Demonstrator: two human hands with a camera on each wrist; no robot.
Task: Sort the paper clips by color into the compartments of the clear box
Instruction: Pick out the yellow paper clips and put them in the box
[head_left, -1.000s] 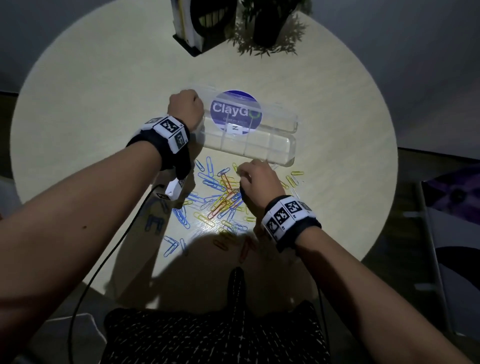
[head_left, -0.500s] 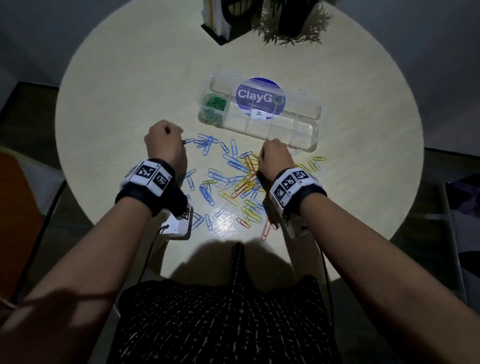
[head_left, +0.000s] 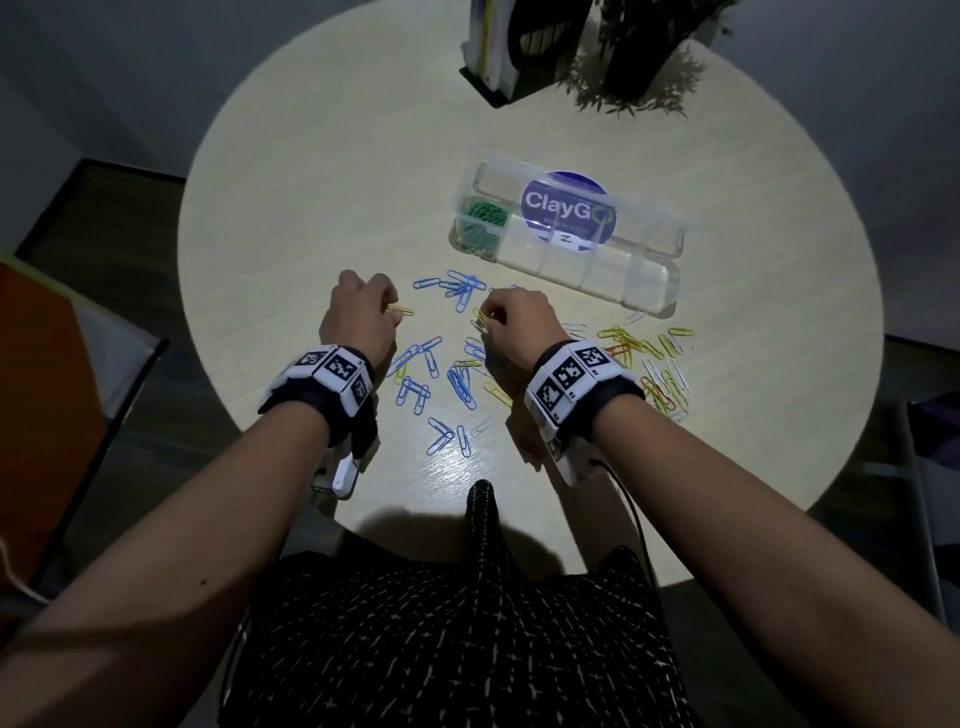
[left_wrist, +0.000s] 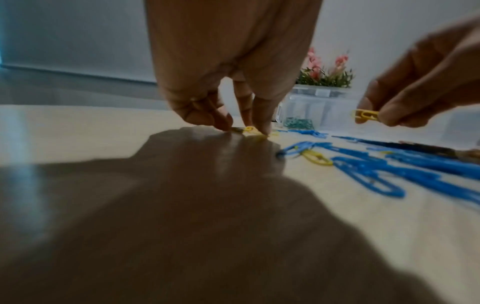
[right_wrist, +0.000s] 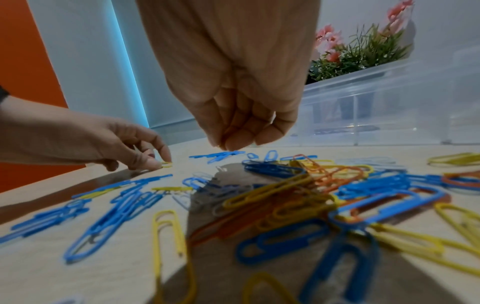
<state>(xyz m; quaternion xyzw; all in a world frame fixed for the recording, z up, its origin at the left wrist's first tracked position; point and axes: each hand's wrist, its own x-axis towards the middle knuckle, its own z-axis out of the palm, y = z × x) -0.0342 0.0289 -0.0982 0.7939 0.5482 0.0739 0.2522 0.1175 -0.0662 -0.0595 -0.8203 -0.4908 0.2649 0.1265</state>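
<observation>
Loose blue paper clips (head_left: 460, 382), yellow ones (head_left: 623, 338), orange and white ones lie scattered on the round table (head_left: 311, 218). Behind them stands the clear box (head_left: 649, 283), its lid open, with green clips (head_left: 480, 223) in its leftmost compartment. My left hand (head_left: 387, 309) is low at the pile's left edge and pinches a yellow clip (left_wrist: 249, 130) that lies on the table. My right hand (head_left: 491, 318) hovers just above the pile and pinches yellow clips (left_wrist: 365, 115) between thumb and fingers.
A potted plant (head_left: 631, 62) and a black holder (head_left: 511, 47) stand at the table's far edge. The box's other compartments (head_left: 602, 270) look bare. The table's near edge runs close to my lap. Cables hang from both wrist cameras.
My left hand came back from the box's left end to the table and took a yellow clip. My right hand rose off the pile with yellow clips. The green clips in the box now show.
</observation>
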